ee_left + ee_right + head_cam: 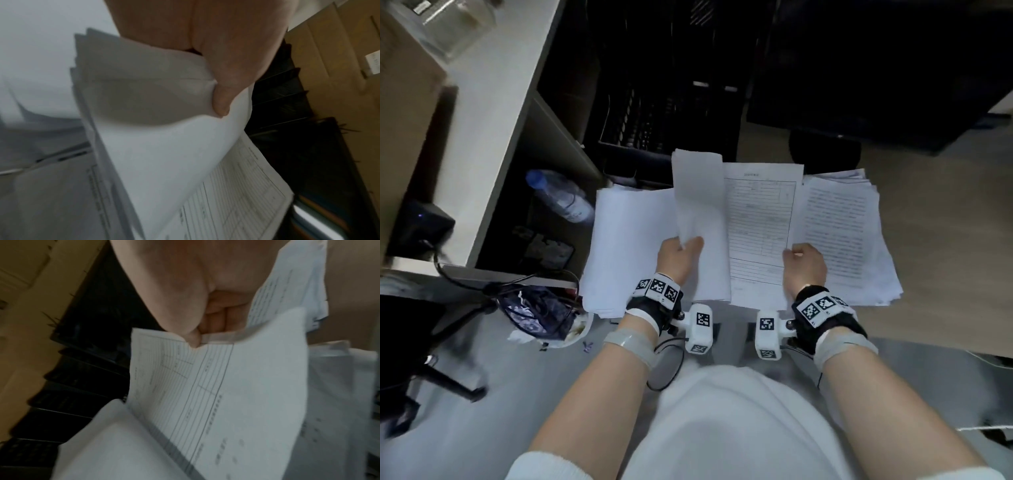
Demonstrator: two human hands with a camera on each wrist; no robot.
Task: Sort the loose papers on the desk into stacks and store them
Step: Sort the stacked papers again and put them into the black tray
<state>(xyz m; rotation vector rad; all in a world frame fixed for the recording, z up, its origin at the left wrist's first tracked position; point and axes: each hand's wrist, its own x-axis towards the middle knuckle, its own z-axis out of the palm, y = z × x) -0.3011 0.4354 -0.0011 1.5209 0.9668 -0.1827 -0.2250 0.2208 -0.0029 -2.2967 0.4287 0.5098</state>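
Fingers of L hand (677, 255) pinch near edge of a blank sheet (698, 195), thumb (221, 97) on top, sheet curled upward and standing off the pile; same pinch seen in L wrist view (164, 146). R hand (804, 263) fingers curled, thumb + forefinger gripping corner of printed form (760, 219) (ruled table layout, text too small to read); R wrist view shows thumb (192, 335) pressed on form's edge (205, 386), other fingers folded under.

Form sits mid-pile, between the two hands, atop a stack. Left of it: blank-faced stack (630, 246), edges slightly fanned. Right of it: stack of text-covered pages (849, 233), edges uneven, several sheets poking out at far side. All three groups lie side by side on wood-tone desk (945, 240), touching or overlapping at edges.

Surroundings: black multi-tier file tray (654, 113) just beyond papers, also visible in wrist views as dark slotted shelves (82, 369). Water bottle (560, 197) lying on its side w/ blue cap, left of papers, lower level. Dark patterned bag (537, 311) and cables near L wrist. Both wrists carry tracker bands w/ black-white markers. White garment on person's lap at bottom of head view.
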